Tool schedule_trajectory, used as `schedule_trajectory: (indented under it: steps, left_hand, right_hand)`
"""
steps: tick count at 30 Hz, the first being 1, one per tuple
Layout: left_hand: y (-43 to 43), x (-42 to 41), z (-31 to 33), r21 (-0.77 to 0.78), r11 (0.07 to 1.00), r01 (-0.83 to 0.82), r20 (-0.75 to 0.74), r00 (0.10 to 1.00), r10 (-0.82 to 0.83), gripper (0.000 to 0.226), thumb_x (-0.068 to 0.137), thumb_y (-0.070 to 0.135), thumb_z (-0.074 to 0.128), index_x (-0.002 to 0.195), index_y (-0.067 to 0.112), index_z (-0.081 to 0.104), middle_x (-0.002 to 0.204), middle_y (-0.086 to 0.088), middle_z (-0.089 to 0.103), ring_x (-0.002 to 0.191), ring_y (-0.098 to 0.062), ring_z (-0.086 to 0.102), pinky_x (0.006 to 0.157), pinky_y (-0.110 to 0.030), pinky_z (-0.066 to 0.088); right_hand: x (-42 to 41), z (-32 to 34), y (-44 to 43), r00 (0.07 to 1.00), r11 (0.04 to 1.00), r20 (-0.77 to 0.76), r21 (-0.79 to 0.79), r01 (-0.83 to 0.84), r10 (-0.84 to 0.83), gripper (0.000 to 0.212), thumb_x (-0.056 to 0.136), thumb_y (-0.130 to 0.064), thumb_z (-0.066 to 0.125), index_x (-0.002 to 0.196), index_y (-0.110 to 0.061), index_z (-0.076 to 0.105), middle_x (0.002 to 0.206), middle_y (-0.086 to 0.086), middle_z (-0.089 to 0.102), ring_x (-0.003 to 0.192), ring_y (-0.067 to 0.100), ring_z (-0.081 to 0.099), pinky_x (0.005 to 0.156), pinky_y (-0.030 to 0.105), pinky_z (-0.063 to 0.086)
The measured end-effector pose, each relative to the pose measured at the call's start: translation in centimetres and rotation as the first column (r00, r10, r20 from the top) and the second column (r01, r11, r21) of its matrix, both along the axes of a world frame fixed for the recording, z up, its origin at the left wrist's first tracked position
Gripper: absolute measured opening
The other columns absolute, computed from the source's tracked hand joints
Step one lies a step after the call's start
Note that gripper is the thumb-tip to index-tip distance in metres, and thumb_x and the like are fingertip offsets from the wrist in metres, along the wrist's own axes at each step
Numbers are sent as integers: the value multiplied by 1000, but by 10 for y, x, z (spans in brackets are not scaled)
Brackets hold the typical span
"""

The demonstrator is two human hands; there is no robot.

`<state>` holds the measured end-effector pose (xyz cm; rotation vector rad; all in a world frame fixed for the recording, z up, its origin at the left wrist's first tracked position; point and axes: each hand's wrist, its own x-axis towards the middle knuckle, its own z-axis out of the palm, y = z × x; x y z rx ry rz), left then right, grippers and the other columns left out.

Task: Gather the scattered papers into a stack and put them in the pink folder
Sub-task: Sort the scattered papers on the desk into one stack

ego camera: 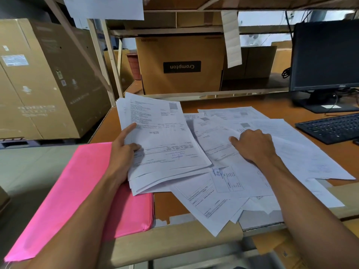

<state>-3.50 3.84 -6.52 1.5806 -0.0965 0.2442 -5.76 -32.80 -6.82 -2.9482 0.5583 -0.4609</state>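
Observation:
My left hand grips a thick stack of printed papers by its left edge, thumb on top and index finger pointing up the sheet; the stack is raised and tilted above the desk. Under my left forearm the pink folder lies at the desk's left front corner, hanging over the edge. Several loose papers are spread overlapping across the middle and right of the desk. My right hand rests on them with curled fingers, pinching the lifted edge of one sheet.
An orange-brown desk carries a black keyboard and a monitor at the right. Large cardboard boxes stand on a shelf behind and to the left. Some papers overhang the desk's front edge.

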Motion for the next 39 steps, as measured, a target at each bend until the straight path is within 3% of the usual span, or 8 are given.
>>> schedule_trajectory:
  steps: [2, 6, 9, 14, 21, 26, 33, 39]
  left_hand:
    - [2, 1, 0, -34, 999, -10, -5, 1000, 10, 67, 92, -15, 52, 141, 29, 63, 144, 6, 58, 119, -15, 63, 92, -32, 57]
    - [4, 3, 1, -82, 997, -8, -48, 999, 4, 66, 89, -15, 53, 135, 30, 68, 136, 2, 66, 115, -21, 67, 88, -33, 58]
    - [5, 1, 5, -117, 993, 15, -123, 992, -30, 66, 90, -17, 50, 135, 27, 68, 126, 0, 70, 101, -19, 73, 74, -26, 58]
    - [-1, -3, 8, -60, 998, 26, -130, 991, -34, 63, 94, -20, 47, 134, 23, 66, 108, 4, 71, 62, -1, 70, 56, -15, 53]
    - [0, -1, 5, 77, 989, 129, -123, 985, -119, 61, 96, -16, 50, 138, 26, 64, 104, 26, 71, 82, 5, 68, 78, -17, 54]
    - [1, 0, 4, 56, 989, 137, -124, 984, -130, 62, 95, -15, 51, 136, 28, 66, 107, 12, 69, 92, -13, 66, 80, -27, 54]
    - [-1, -2, 5, 48, 986, 161, -90, 984, -156, 62, 95, -16, 52, 140, 24, 63, 134, 10, 61, 113, -5, 64, 75, -13, 56]
    - [-3, -4, 6, 58, 986, 159, -73, 985, -154, 62, 94, -16, 52, 143, 22, 61, 140, 6, 59, 110, 0, 63, 73, -9, 54]
  right_hand:
    - [1, 2, 2, 996, 1000, 92, 15, 2, -3, 45, 100, -51, 45, 83, -14, 65, 96, 9, 73, 83, 22, 56, 94, 44, 41]
    - [2, -4, -1, 996, 991, -79, 127, -34, 44, 58, 99, -60, 44, 139, -19, 55, 145, 9, 56, 131, 33, 49, 110, 49, 33]
    - [1, -6, -1, 979, 985, -190, 169, -43, 75, 73, 95, -71, 39, 154, -26, 35, 160, 9, 37, 144, 35, 34, 116, 52, 24]
    - [-1, 0, 3, 993, 982, -107, 184, -27, 47, 62, 86, -69, 60, 134, -30, 50, 145, 14, 46, 134, 36, 41, 108, 50, 33]
    - [-3, 8, 10, 989, 919, 145, 387, -80, 25, 5, 94, -16, 69, 98, -14, 72, 116, 13, 69, 89, 20, 54, 77, 30, 47]
    - [-8, 15, 14, 909, 858, 417, 476, -191, -29, 23, 89, 4, 64, 102, -15, 67, 119, 7, 63, 93, 19, 54, 58, 20, 40]
    - [-4, 18, 9, 912, 660, 409, 691, -294, -22, 12, 83, -22, 83, 90, -16, 74, 102, -3, 71, 99, 18, 64, 78, 30, 52]
    - [-8, 23, 3, 912, 427, 408, 818, -386, 44, 34, 92, 3, 62, 105, -24, 78, 129, -4, 66, 95, 11, 66, 73, 28, 57]
